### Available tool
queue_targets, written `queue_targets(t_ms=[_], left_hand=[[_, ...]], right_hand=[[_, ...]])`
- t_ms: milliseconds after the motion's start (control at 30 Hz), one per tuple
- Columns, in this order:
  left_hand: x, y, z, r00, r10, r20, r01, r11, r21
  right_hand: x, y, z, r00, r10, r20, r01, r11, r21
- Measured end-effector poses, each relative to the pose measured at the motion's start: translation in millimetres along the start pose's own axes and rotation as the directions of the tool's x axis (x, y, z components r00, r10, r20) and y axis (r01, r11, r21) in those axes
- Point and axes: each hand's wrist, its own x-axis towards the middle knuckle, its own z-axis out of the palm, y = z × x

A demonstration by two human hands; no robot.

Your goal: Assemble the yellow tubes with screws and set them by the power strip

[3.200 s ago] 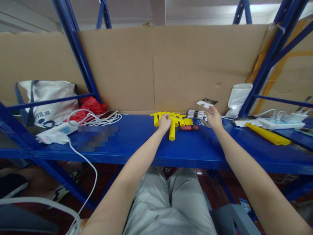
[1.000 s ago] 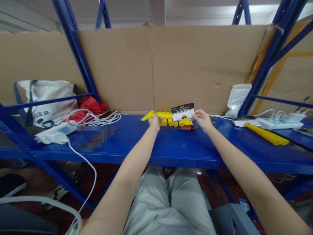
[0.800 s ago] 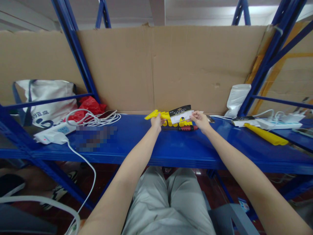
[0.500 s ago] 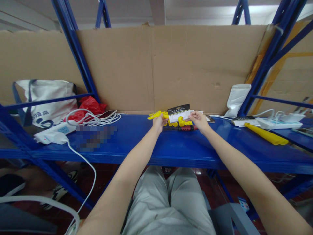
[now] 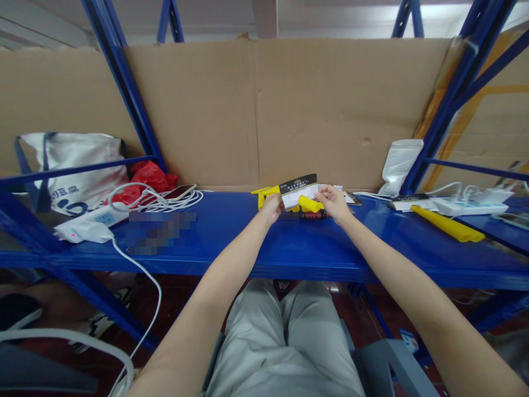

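In the head view, a white card with a black printed header [image 5: 298,183] is held up between my hands over the blue shelf. My left hand [image 5: 273,207] is closed on its left edge. My right hand [image 5: 332,200] pinches the right edge between thumb and fingers. A short yellow tube [image 5: 311,204] lies across the card's lower right part, close to my right fingertips; whether they touch it I cannot tell. More yellow pieces [image 5: 268,191] show behind my left hand. Under the card lies a red and black object [image 5: 313,215], mostly hidden.
Left on the blue shelf [image 5: 223,242] are a white power strip [image 5: 85,229], coiled white cables [image 5: 177,202], a red plastic bag [image 5: 154,176] and a cloth bag [image 5: 78,165]. Right are a long yellow sleeve [image 5: 448,223], a white pouch [image 5: 400,165] and another power strip [image 5: 471,206]. Cardboard [image 5: 314,110] stands behind.
The card has shifted slightly left and tilts more, its right side higher. The yellow tube on it now shows longer and angled. Fewer yellow pieces show below the card.
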Motion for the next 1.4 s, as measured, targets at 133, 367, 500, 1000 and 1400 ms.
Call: queue_targets(t_ms=[133, 367, 500, 1000, 1400], left_hand=[[-9.0, -1.3, 7.2, 0.991, 0.006, 0.134, 0.000, 0.999, -0.039], [-10.9, -0.9, 5.4, 0.987, 0.037, 0.159, -0.039, 0.999, 0.008], [-11.0, -0.3, 2.5, 0.989, 0.002, 0.149, -0.024, 0.989, 0.147], [-18.1, 10.9, 2.5, 0.967, 0.000, 0.256, -0.053, 0.979, 0.198], [-13.9, 3.3, 7.4, 0.994, 0.023, 0.105, -0.026, 0.999, 0.034]], right_hand=[[-2.3, -1.8, 3.6, 0.999, 0.028, 0.031, -0.029, 0.999, 0.024], [-3.3, -4.4, 2.5, 1.000, -0.001, 0.023, 0.001, 1.000, -0.008], [-3.1, -4.4, 4.1, 1.000, -0.009, 0.016, 0.008, 1.000, 0.005], [0.0, 1.9, -1.8, 0.991, -0.027, -0.134, 0.029, 0.999, 0.017], [0.1, 0.7, 1.2, 0.992, 0.060, -0.114, -0.062, 0.998, -0.016]])
